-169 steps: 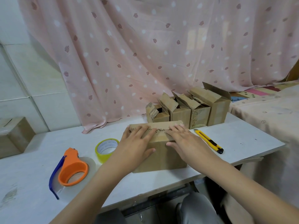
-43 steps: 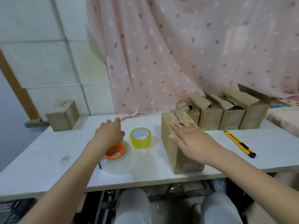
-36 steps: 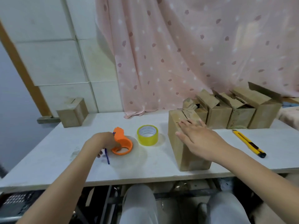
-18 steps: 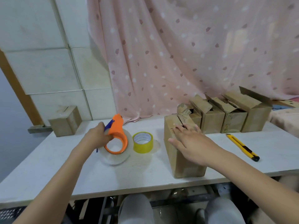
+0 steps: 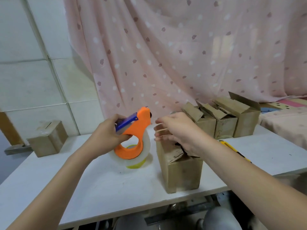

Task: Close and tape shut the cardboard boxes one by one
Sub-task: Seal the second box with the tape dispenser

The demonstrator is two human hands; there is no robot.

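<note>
Lifted off the table since half a second ago, the orange tape dispenser point(image 5: 132, 138) now hangs in the curled left hand point(image 5: 108, 133), at nine o'clock of the near cardboard box point(image 5: 181, 168). Off the box's flaps, the right hand point(image 5: 176, 130) reaches toward the tape, fingers blurred, grasp unclear. Light and stiff, the box likely needs pressing at its top seam.

Open boxes point(image 5: 222, 120) crowd behind; table point(image 5: 103, 185) front clear.
</note>
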